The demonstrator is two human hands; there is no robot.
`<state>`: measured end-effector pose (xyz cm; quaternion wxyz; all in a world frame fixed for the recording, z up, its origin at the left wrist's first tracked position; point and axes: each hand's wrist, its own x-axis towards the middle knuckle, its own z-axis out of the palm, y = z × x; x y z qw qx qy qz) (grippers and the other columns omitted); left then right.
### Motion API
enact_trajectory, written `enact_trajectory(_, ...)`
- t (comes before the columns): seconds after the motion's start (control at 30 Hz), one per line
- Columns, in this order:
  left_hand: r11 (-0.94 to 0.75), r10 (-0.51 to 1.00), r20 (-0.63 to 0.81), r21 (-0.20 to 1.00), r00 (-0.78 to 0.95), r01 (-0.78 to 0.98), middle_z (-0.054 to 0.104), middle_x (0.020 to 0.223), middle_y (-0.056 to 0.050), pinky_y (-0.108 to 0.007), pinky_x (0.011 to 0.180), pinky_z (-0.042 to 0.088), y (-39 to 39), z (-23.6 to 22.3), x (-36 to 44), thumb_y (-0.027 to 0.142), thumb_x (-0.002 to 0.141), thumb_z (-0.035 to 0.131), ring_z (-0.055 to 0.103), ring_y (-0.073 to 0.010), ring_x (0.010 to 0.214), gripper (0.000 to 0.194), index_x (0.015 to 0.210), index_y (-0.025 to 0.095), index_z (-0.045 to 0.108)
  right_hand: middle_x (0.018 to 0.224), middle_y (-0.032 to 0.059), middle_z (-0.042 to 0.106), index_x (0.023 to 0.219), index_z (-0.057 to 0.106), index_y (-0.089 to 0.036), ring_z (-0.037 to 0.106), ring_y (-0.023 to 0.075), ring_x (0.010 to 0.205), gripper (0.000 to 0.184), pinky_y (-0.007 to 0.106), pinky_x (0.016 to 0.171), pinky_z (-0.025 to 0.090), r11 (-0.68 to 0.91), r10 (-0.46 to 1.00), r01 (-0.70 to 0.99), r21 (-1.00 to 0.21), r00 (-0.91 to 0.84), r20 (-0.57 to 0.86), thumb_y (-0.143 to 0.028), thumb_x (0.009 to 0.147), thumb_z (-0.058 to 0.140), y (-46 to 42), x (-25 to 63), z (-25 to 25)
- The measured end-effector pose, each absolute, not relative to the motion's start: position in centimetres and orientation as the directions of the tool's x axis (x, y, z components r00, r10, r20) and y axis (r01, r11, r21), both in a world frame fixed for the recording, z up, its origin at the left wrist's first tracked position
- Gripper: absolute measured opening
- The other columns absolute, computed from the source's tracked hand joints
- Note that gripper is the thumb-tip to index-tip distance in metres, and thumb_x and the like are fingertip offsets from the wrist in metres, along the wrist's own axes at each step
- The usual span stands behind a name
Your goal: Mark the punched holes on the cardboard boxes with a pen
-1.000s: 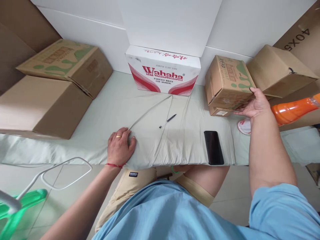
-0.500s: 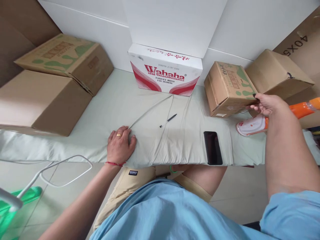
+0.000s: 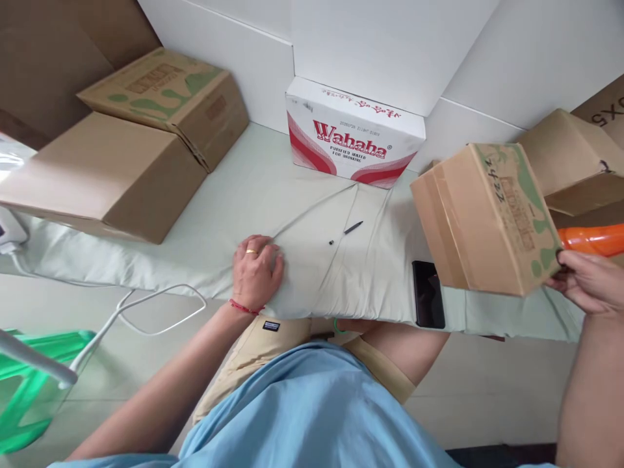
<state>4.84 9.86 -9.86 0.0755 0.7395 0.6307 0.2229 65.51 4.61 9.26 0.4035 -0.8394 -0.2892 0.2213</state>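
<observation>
My right hand (image 3: pixel 587 279) grips the near right corner of a small cardboard box (image 3: pixel 482 221) with green print and handwritten digits on one face. The box is tilted and raised off the cloth, its lower part overlapping the view of a black phone (image 3: pixel 429 296). Flat on the cloth-covered table (image 3: pixel 312 279) rests my left hand (image 3: pixel 257 270), fingers stretched out and holding nothing. To its right lie a dark pen (image 3: pixel 353 227) and a small black cap (image 3: pixel 331 242). Behind them stands a white and red Wahaha water carton (image 3: pixel 353 140).
Two cardboard boxes, a plain one (image 3: pixel 102 169) and a green-printed one (image 3: pixel 170 91), sit on the left. Another brown box (image 3: pixel 570 156) is at the back right, near an orange bottle (image 3: pixel 592 239). A white cable (image 3: pixel 160 331) hangs by a green stool (image 3: pixel 34 383).
My right hand has lifted the small cardboard box and brought it nearer, turning its printed face to the right. The view has shifted; my left hand stays on the cloth.
</observation>
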Motion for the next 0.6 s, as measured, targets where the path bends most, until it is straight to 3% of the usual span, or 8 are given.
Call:
enact_trajectory(0.07, -0.247, 0.964, 0.19, 0.388, 0.185, 0.888, 0.075, 0.126, -0.02, -0.058, 0.113, 0.05, 10.4, -8.8, 6.9, 0.032, 0.107, 0.048, 0.065, -0.0396, 0.13, 0.032, 0.105, 0.017, 0.076, 0.083, 0.0221, 0.075, 0.066, 0.076, -0.017, 0.066, 0.0225, 0.063, 0.013, 0.038, 0.05, 0.041, -0.59, 0.595, 0.119, -0.799, 0.732, -0.331, -0.022, 0.077, 0.08, 2.2, 65.9, 8.9)
enact_trajectory(0.13, -0.32, 0.947, 0.125, 0.392, 0.294, 0.863, 0.077, 0.115, -0.016, -0.051, 0.108, 0.053, 11.4, -7.9, 9.8, 0.031, 0.107, 0.052, 0.068, -0.0347, 0.12, 0.028, 0.105, 0.018, 0.077, 0.085, 0.0214, 0.074, 0.06, 0.069, -0.021, 0.066, 0.0237, 0.063, 0.022, 0.038, 0.049, 0.037, -0.6, 0.577, 0.053, -0.798, 0.719, -0.387, -0.03, 0.063, 0.089, 0.2, 66.3, 8.4)
enact_trajectory(0.27, -0.348, 0.929, 0.022, 0.401, 0.37, 0.848, 0.073, 0.133, -0.021, -0.05, 0.106, 0.053, 14.5, -7.2, 15.8, 0.03, 0.103, 0.063, 0.064, -0.0381, 0.13, 0.026, 0.119, 0.013, 0.076, 0.087, 0.0207, 0.074, 0.059, 0.062, -0.024, 0.071, 0.0301, 0.068, 0.048, 0.041, 0.05, 0.04, -0.61, 0.633, 0.064, -0.79, 0.639, -0.437, -0.038, 0.038, 0.103, -2.0, 66.1, 8.0)
enact_trajectory(0.4, -0.269, 0.941, -0.069, 0.438, 0.331, 0.858, 0.072, 0.135, -0.018, -0.048, 0.106, 0.053, 17.0, -7.3, 18.6, 0.022, 0.108, 0.055, 0.067, -0.0329, 0.127, 0.025, 0.126, 0.013, 0.072, 0.09, 0.0212, 0.075, 0.066, 0.066, -0.024, 0.077, 0.0376, 0.085, 0.048, 0.046, 0.057, 0.048, -0.662, 0.607, 0.091, -0.744, 0.647, -0.461, -0.039, 0.039, 0.102, -2.6, 64.3, 9.0)
enact_trajectory(0.5, -0.14, 0.964, -0.137, 0.469, 0.228, 0.872, 0.075, 0.125, -0.017, -0.044, 0.097, 0.056, 17.4, -7.2, 17.2, 0.016, 0.108, 0.049, 0.073, -0.0299, 0.113, 0.026, 0.123, 0.013, 0.07, 0.095, 0.0214, 0.077, 0.069, 0.067, -0.024, 0.077, 0.0357, 0.087, 0.041, 0.045, 0.058, 0.05, -0.686, 0.61, 0.131, -0.716, 0.639, -0.468, -0.037, 0.045, 0.098, -2.2, 61.9, 9.8)
enact_trajectory(0.6, 0.0, 0.983, -0.158, 0.506, 0.093, 0.862, 0.078, 0.112, -0.019, -0.041, 0.088, 0.056, 16.0, -6.3, 13.1, 0.023, 0.107, 0.047, 0.075, -0.0311, 0.102, 0.024, 0.115, 0.014, 0.068, 0.097, 0.0197, 0.079, 0.072, 0.069, -0.023, 0.074, 0.0302, 0.079, 0.037, 0.041, 0.058, 0.054, -0.69, 0.676, 0.233, -0.685, 0.545, -0.496, -0.037, 0.048, 0.093, -0.9, 58.7, 9.9)
